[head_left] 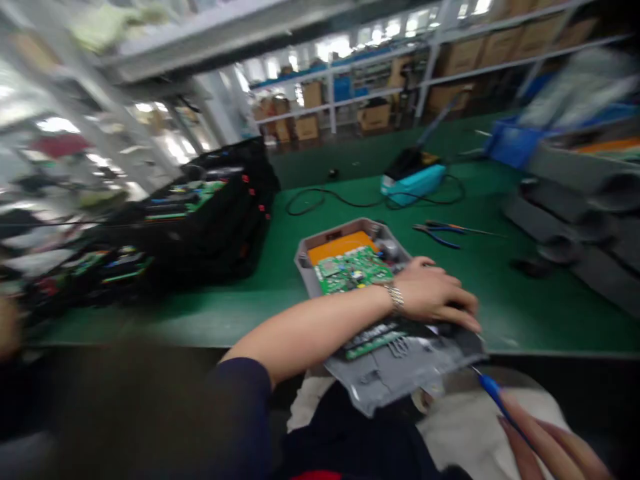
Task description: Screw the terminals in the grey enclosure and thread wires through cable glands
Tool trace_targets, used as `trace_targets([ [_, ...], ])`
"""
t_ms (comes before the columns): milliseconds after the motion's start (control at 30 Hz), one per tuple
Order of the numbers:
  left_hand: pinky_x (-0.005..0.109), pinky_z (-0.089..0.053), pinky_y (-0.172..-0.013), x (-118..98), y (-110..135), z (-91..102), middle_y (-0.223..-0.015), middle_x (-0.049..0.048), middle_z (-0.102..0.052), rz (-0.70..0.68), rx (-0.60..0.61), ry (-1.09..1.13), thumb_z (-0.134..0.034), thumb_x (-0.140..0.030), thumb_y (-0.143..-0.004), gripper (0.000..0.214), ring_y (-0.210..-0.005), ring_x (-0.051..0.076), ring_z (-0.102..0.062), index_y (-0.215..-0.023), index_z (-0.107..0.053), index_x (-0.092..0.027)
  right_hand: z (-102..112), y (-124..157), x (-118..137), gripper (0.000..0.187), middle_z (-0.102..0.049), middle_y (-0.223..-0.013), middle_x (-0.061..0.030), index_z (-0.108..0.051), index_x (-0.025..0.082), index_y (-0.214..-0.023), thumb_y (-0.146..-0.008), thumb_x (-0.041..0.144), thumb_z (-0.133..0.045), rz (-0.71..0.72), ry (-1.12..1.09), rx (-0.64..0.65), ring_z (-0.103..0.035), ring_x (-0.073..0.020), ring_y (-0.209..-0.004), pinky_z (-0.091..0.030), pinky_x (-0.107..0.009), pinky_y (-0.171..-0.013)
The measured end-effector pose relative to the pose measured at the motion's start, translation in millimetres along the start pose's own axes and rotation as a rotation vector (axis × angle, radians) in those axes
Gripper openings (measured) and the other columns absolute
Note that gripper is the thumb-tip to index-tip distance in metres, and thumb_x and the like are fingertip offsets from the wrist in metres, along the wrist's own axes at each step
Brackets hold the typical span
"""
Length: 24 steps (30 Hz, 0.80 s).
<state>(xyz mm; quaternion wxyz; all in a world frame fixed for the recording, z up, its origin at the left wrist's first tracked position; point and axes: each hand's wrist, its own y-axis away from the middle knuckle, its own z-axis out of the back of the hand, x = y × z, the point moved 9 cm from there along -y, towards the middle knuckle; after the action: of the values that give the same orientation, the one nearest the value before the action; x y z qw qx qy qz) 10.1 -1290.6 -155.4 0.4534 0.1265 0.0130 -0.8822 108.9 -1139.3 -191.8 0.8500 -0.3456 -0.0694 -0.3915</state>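
The green-topped workbench [235, 310] carries the work, but the near part of the grey plastic housing [367, 380] juts past its front edge over the person's lap; too much weight on that overhang could tip it or make it slide off. Whether the near and far parts are joined is hidden under the forearm. The right hand [550, 433], low at the right, has its fingers closed around the blue-handled screwdriver below. The left hand [435, 293] lies palm down on the housing's right side, fingers half curled; I cannot tell whether they grip the edge or merely press. If that hold is loose, a push from the tool could swing the housing round. The green circuit board [353, 270] sits exposed in the far part, close to the forearm, so leaning lower could scrape its components. The blue-handled screwdriver [491, 388] points at the near right corner, near the left fingers; a slip could jab them or score the plastic. Smallest, the metal bracelet [395, 298] hangs right by the board and could snag or scratch it.
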Motion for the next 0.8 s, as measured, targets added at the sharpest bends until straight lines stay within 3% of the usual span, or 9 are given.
trace_targets([
  [67,0.054,-0.025,-0.111,10,-7,-3.4,-0.107,0.0010,-0.072,-0.013,-0.102,0.093,-0.051,-0.071,-0.093,0.045,-0.110,0.023,-0.060,-0.107,-0.072,-0.034,6,25,-17,0.037,-0.071,-0.093,-0.0042,-0.064,0.040,-0.135,-0.098,0.038,-0.064,-0.070,0.184,0.067,-0.067,-0.0170,-0.072,-0.046,-0.029,-0.057],
  [167,0.053,-0.021,-0.111,24,-10,-8.0,-0.099,0.0003,-0.071,-0.043,-0.163,0.148,-0.059,-0.065,-0.092,0.039,-0.105,0.022,-0.060,-0.102,-0.074,-0.031,-22,53,-48,0.036,-0.069,-0.080,-0.0026,-0.068,0.035,-0.134,-0.100,0.031,-0.059,-0.210,0.505,0.384,-0.061,-0.0155,-0.053,-0.033,-0.031,-0.047],
  [233,0.052,-0.019,-0.111,26,-10,-7.1,-0.095,-0.0006,-0.070,-0.047,-0.178,0.154,-0.058,-0.064,-0.093,0.037,-0.102,0.021,-0.060,-0.101,-0.074,-0.032,-37,67,-62,0.032,-0.071,-0.083,-0.0030,-0.070,0.032,-0.130,-0.101,0.031,-0.057,-0.328,0.399,0.519,-0.065,-0.0175,-0.058,-0.037,-0.030,-0.048],
  [300,0.051,-0.018,-0.111,24,-9,-5.5,-0.094,-0.0011,-0.069,-0.050,-0.173,0.153,-0.058,-0.064,-0.093,0.036,-0.100,0.021,-0.060,-0.101,-0.074,-0.032,-36,71,-64,0.031,-0.074,-0.100,-0.0044,-0.069,0.029,-0.129,-0.102,0.033,-0.055,-0.455,0.098,0.467,-0.072,-0.0205,-0.081,-0.051,-0.029,-0.067],
  [367,0.050,-0.017,-0.111,21,-9,-4.5,-0.093,-0.0012,-0.069,-0.048,-0.167,0.149,-0.058,-0.065,-0.093,0.036,-0.099,0.021,-0.059,-0.101,-0.074,-0.033,-27,70,-59,0.030,-0.073,-0.115,-0.0049,-0.068,0.027,-0.127,-0.101,0.036,-0.057,-0.577,-0.255,0.348,-0.071,-0.0203,-0.101,-0.054,-0.031,-0.088],
  [400,0.050,-0.017,-0.111,20,-10,-4.5,-0.093,-0.0012,-0.069,-0.048,-0.164,0.147,-0.057,-0.065,-0.093,0.037,-0.099,0.021,-0.059,-0.101,-0.074,-0.033,-23,69,-56,0.030,-0.072,-0.116,-0.0049,-0.068,0.026,-0.126,-0.100,0.038,-0.060,-0.637,-0.419,0.301,-0.070,-0.0188,-0.101,-0.054,-0.030,-0.090],
  [567,0.051,-0.017,-0.111,22,-12,-5.3,-0.092,-0.0011,-0.068,-0.044,-0.160,0.145,-0.055,-0.066,-0.094,0.039,-0.098,0.021,-0.059,-0.100,-0.074,-0.032,-25,64,-41,0.036,-0.067,-0.077,-0.0010,-0.067,0.020,-0.123,-0.095,0.043,-0.069,-0.888,-0.934,0.261,-0.062,-0.0112,-0.069,-0.049,-0.022,-0.063],
  [733,0.050,-0.017,-0.111,22,-12,-4.1,-0.092,-0.0005,-0.068,-0.034,-0.162,0.161,-0.052,-0.070,-0.093,0.044,-0.097,0.021,-0.059,-0.099,-0.074,-0.032,-34,59,-39,0.042,-0.066,-0.073,-0.0017,-0.064,0.017,-0.124,-0.093,0.044,-0.071,-0.943,-1.053,0.270,-0.054,-0.0090,-0.061,-0.031,-0.018,-0.047],
  [800,0.051,-0.017,-0.110,21,-12,-3.2,-0.092,-0.0004,-0.069,-0.031,-0.163,0.161,-0.050,-0.071,-0.093,0.046,-0.097,0.021,-0.059,-0.099,-0.074,-0.032,-34,56,-39,0.039,-0.066,-0.073,-0.0021,-0.064,0.017,-0.123,-0.094,0.042,-0.070,-0.920,-1.053,0.253,-0.054,-0.0096,-0.061,-0.030,-0.019,-0.047],
])
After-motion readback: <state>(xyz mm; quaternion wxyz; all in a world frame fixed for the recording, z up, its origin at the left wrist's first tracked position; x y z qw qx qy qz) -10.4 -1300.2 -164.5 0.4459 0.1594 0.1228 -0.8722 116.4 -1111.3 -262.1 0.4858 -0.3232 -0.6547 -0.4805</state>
